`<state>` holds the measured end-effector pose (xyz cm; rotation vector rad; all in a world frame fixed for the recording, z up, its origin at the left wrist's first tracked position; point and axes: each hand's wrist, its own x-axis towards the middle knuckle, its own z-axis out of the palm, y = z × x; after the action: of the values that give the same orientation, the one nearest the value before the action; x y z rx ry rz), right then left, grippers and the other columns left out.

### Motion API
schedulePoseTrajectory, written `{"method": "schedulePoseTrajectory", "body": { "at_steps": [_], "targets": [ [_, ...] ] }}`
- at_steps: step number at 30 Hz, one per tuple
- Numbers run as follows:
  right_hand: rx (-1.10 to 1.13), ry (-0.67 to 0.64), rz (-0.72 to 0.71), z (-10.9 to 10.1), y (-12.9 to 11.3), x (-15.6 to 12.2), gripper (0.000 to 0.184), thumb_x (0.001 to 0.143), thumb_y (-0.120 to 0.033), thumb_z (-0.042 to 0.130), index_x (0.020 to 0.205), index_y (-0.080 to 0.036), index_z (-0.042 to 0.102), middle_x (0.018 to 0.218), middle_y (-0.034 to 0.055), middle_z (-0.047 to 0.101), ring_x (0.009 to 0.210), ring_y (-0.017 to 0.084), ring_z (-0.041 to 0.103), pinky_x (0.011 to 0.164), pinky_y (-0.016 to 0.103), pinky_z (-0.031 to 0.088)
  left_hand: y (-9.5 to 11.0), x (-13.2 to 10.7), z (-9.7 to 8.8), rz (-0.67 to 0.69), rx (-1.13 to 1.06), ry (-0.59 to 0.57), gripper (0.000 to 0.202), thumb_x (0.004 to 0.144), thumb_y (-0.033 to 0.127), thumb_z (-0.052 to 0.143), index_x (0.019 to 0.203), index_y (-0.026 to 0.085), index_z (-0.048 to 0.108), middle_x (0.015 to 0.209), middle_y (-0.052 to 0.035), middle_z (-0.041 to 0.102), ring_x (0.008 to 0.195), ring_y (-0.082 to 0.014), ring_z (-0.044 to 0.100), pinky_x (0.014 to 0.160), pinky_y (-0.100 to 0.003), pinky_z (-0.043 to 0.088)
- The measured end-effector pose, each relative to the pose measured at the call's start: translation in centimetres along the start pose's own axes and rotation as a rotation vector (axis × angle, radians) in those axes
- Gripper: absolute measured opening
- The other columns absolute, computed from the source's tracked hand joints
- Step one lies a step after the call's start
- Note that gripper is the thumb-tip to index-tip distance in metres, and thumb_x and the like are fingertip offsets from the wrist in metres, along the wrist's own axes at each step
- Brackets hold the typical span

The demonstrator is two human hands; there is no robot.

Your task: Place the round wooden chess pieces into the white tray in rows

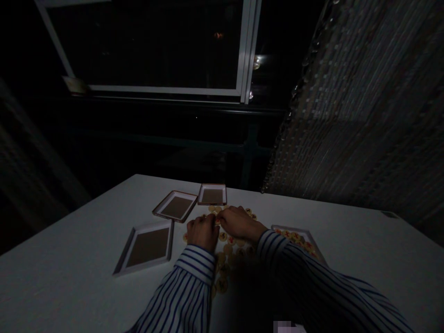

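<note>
Round wooden xiangqi pieces point(223, 236) with red or dark characters lie scattered on the white table around and below both hands. My left hand point(203, 232) is closed, its fingers curled down over the pieces; what lies under them is hidden. Beside it, my right hand point(241, 223) reaches in from the right, its fingertips pinched at a red-marked piece point(217, 221) between the two hands. Both hands nearly touch there. To the right, partly behind the right forearm, a shallow tray point(314, 240) holds several red-marked pieces point(294, 236).
On the left of the white table point(86, 249) is a shallow box part point(170, 240) with a brown inside. Behind it lie a tilted tray point(159, 213) and a smaller tray point(212, 204). A beaded curtain point(347, 115) hangs at right, and a framed window point(156, 89) is beyond. The room is dim.
</note>
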<state>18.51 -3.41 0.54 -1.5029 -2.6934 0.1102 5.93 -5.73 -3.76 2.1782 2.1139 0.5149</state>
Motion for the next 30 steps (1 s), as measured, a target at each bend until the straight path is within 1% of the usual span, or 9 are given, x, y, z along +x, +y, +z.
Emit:
{"method": "schedulePoseTrajectory", "body": {
  "at_steps": [4,9,16,21,26,30],
  "targets": [
    [0.017,0.011,-0.007,0.2,-0.1,0.0,0.033,0.084,-0.022,0.038,0.103,-0.022,0.064,0.1,0.0096,0.068,0.095,0.024,0.061,0.081,0.037,0.038,-0.1,0.0,0.1,0.002,-0.001,0.005,0.03,0.08,0.029,0.049,0.107,0.023,0.059,0.1,-0.0082,0.066,0.102,-0.0258,0.056,0.087,-0.041,0.035],
    [0.016,0.006,-0.011,0.3,0.2,0.0,0.03,0.084,-0.023,0.039,0.1,-0.021,0.065,0.102,0.0097,0.067,0.096,0.024,0.06,0.081,0.036,0.037,0.0,0.0,-0.1,-0.001,0.018,0.016,0.028,0.081,0.03,0.047,0.105,0.023,0.06,0.098,-0.0077,0.067,0.1,-0.0262,0.057,0.085,-0.041,0.037],
    [0.047,0.002,-0.013,0.0,0.1,-0.2,0.033,0.083,-0.018,0.04,0.104,-0.024,0.064,0.103,0.0071,0.068,0.097,0.022,0.06,0.085,0.036,0.035,0.1,-0.2,-0.4,0.003,0.033,0.041,0.028,0.081,0.029,0.046,0.104,0.022,0.06,0.097,-0.008,0.068,0.096,-0.0255,0.059,0.083,-0.04,0.038],
    [0.105,0.057,-0.012,0.0,0.3,-0.3,0.034,0.084,-0.018,0.038,0.104,-0.025,0.065,0.107,0.0054,0.067,0.099,0.021,0.059,0.085,0.034,0.036,-0.1,-0.1,-0.2,0.018,0.001,0.084,0.032,0.083,0.03,0.043,0.11,0.021,0.058,0.1,-0.0086,0.068,0.095,-0.0251,0.061,0.084,-0.039,0.039],
    [0.183,0.135,0.0,-0.1,0.6,-0.6,0.033,0.086,-0.023,0.038,0.104,-0.026,0.065,0.105,0.0035,0.068,0.097,0.02,0.061,0.082,0.029,0.039,-0.5,-0.1,0.0,0.058,-0.084,0.172,0.035,0.084,0.031,0.041,0.112,0.017,0.058,0.106,-0.0106,0.066,0.097,-0.0238,0.06,0.088,-0.039,0.038],
    [0.262,0.174,0.026,-0.4,0.5,-1.0,0.033,0.087,-0.024,0.038,0.104,-0.026,0.065,0.106,0.0016,0.068,0.097,0.018,0.06,0.081,0.026,0.04,-1.0,0.1,0.2,0.101,-0.166,0.178,0.038,0.083,0.031,0.044,0.116,0.016,0.055,0.107,-0.0113,0.064,0.098,-0.0234,0.059,0.088,-0.037,0.042]
  ]
}}
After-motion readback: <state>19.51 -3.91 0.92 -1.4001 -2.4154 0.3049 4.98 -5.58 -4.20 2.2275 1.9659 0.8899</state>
